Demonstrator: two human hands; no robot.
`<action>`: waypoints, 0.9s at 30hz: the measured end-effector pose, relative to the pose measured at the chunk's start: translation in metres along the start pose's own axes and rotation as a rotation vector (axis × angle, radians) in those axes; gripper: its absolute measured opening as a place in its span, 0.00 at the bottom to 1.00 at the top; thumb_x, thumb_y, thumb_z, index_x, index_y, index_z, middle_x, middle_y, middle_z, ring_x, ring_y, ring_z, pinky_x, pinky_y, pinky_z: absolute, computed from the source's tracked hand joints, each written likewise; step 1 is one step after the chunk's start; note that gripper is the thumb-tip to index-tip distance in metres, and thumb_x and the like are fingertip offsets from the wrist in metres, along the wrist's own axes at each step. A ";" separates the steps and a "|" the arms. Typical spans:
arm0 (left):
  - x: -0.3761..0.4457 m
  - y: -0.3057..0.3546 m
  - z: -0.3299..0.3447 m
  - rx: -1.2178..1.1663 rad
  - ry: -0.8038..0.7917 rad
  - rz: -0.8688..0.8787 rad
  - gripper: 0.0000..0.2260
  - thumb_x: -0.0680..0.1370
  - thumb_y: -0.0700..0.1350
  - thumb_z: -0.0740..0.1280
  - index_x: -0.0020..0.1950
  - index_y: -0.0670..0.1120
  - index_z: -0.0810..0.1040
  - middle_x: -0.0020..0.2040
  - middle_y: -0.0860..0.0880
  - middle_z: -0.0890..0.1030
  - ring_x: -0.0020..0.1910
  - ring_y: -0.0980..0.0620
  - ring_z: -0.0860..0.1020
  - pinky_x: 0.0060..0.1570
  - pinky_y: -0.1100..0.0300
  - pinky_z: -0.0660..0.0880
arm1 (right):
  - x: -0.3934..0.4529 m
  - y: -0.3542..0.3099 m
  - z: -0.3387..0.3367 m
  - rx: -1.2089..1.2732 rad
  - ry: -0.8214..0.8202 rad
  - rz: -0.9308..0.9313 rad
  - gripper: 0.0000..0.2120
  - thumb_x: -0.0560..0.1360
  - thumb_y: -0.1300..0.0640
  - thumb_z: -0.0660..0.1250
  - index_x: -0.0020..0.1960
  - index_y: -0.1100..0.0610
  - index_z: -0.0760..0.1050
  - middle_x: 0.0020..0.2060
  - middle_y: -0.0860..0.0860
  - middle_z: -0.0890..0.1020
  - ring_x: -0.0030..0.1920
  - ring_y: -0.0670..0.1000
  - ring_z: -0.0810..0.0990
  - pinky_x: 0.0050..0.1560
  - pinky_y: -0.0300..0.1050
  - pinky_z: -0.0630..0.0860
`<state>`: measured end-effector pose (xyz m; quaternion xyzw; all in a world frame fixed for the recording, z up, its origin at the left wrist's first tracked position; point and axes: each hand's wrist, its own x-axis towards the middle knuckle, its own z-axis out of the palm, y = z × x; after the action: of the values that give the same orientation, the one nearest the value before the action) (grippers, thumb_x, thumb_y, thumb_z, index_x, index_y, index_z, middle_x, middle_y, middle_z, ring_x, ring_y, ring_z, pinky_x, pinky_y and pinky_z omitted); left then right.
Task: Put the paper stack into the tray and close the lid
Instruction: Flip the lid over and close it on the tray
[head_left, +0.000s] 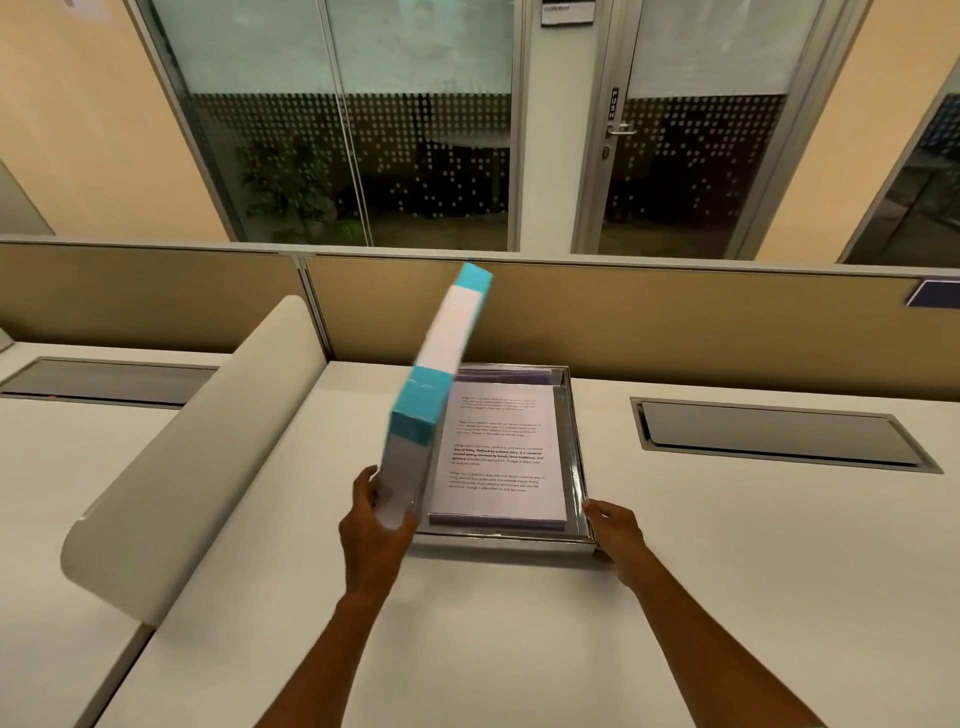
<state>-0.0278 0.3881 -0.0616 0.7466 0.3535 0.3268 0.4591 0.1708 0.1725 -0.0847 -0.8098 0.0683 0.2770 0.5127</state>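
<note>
A stack of printed white paper (498, 452) lies flat inside a shallow silvery tray (574, 457) on the desk. The lid (441, 384), white with turquoise ends, stands tilted up on edge along the tray's left side, blurred by motion. My left hand (376, 525) grips the lid's near lower end. My right hand (615, 530) rests against the tray's near right corner, fingers curled on its rim.
The white desk (467, 623) has a grey cable flap (779, 434) at the right. A curved white divider (208, 447) stands to the left, a tan partition (675, 322) runs behind, and glass doors lie beyond.
</note>
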 end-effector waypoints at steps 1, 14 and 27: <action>0.000 -0.001 0.002 0.050 -0.030 0.032 0.33 0.69 0.40 0.77 0.71 0.47 0.66 0.64 0.48 0.77 0.58 0.50 0.77 0.58 0.50 0.77 | 0.002 0.000 -0.001 0.026 -0.016 0.022 0.17 0.77 0.48 0.63 0.61 0.57 0.77 0.45 0.54 0.79 0.47 0.56 0.76 0.51 0.52 0.78; -0.011 -0.026 0.058 0.656 -0.148 0.589 0.34 0.65 0.32 0.76 0.68 0.46 0.70 0.65 0.43 0.79 0.64 0.36 0.76 0.60 0.33 0.73 | 0.001 -0.005 -0.013 0.261 -0.290 0.122 0.33 0.75 0.31 0.48 0.65 0.54 0.70 0.56 0.56 0.77 0.57 0.59 0.75 0.60 0.54 0.70; -0.010 -0.030 0.053 0.620 -0.113 0.479 0.28 0.72 0.61 0.68 0.67 0.48 0.73 0.67 0.44 0.74 0.69 0.42 0.70 0.70 0.37 0.64 | 0.005 -0.013 0.000 0.117 -0.097 -0.047 0.17 0.73 0.46 0.70 0.51 0.59 0.72 0.47 0.55 0.77 0.49 0.54 0.75 0.47 0.46 0.74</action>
<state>0.0034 0.3659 -0.1104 0.9281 0.2252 0.2607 0.1413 0.1806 0.1791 -0.0772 -0.7655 0.0405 0.2993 0.5682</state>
